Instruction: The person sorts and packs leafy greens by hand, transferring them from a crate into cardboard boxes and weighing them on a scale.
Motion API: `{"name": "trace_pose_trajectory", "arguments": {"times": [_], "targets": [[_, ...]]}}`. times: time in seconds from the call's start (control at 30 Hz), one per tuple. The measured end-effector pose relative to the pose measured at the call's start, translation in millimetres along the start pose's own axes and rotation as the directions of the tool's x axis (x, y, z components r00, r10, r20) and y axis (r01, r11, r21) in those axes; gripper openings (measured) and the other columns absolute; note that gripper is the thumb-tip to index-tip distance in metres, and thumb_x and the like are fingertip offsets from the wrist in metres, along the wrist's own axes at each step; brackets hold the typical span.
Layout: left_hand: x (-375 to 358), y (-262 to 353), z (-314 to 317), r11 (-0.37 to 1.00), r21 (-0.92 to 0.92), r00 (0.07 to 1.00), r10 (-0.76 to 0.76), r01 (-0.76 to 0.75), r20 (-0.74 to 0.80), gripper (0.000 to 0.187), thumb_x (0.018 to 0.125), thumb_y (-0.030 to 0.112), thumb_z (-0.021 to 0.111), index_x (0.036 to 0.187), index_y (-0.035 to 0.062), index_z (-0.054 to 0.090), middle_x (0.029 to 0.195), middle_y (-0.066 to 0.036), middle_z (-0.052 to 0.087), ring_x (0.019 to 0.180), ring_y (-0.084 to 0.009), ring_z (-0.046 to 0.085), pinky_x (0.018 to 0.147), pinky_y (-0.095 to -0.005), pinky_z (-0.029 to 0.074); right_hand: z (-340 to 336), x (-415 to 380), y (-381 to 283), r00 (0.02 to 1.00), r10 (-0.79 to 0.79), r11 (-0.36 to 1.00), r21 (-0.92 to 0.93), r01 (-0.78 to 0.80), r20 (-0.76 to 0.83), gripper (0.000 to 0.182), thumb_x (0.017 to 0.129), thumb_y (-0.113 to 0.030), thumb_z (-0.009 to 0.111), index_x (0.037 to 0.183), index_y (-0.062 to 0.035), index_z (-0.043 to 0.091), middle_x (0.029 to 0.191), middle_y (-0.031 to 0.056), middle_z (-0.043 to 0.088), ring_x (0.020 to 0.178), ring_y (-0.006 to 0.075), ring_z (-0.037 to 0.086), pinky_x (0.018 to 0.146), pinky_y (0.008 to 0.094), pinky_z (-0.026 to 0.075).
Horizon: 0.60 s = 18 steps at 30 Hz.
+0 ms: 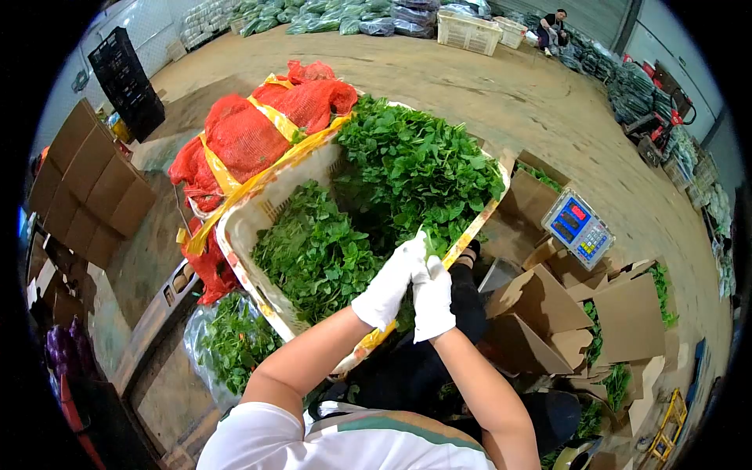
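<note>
Both of my hands wear white gloves and meet over the near right edge of a large white plastic crate (243, 227). My left hand (393, 282) has its fingers closed, pressed against my right hand (432, 298), which is closed too. A pale green sprig (426, 241) shows between their fingertips; the gloves hide most of it. Inside the crate lie two heaps of leafy greens: a big one (423, 160) at the far right and another (317, 251) at the near left. Yellow tape runs along the crate's rim.
Red mesh sacks (247, 141) lean at the crate's far left side. A bag of greens (235, 341) is at lower left. On the right stand a digital scale (578, 227) and open cardboard boxes (540, 321) with greens. Black crates (127, 86) are stacked behind; a person (553, 33) sits far back.
</note>
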<state>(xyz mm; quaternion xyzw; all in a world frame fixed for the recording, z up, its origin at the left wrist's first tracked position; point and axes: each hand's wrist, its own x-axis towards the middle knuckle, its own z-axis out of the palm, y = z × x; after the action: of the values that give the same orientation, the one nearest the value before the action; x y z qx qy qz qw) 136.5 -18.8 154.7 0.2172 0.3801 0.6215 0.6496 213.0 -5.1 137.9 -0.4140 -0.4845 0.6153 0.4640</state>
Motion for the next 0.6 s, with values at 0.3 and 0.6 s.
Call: {"name": "trace_pose_trajectory", "arguments": {"times": [0.3, 0.6], "targets": [[11.6, -1.9, -36.6, 0.967, 0.248, 0.998, -0.062, 0.063, -0.015, 0.022, 0.081, 0.011, 0.053, 0.102, 0.0044, 0.052, 0.092, -0.004, 0.056, 0.083, -0.0128, 0.053, 0.077, -0.0271, 0.043, -13.3, 3.6, 8.5, 0.875, -0.272, 0.494, -0.723, 0.484, 0.4, 0.045, 0.076, -0.023, 0.056, 0.113, 0.0007, 0.046, 0.11, 0.0191, 0.048, 0.102, 0.0323, 0.046, 0.087, 0.037, 0.037], [47.0, 39.3, -180.4, 0.884, -0.255, 0.453, -0.056, -0.392, -0.89, 0.028, 0.08, 0.038, 0.047, 0.081, 0.0112, 0.057, 0.087, -0.009, 0.056, 0.073, -0.0202, 0.05, 0.081, -0.0376, 0.036, -30.7, -6.3, 29.4, 0.982, -0.056, 0.848, -0.511, 0.142, 0.179, 0.04, 0.076, -0.016, 0.06, 0.113, -0.006, 0.047, 0.112, 0.0112, 0.045, 0.094, 0.0208, 0.048, 0.079, 0.0308, 0.042]]}}
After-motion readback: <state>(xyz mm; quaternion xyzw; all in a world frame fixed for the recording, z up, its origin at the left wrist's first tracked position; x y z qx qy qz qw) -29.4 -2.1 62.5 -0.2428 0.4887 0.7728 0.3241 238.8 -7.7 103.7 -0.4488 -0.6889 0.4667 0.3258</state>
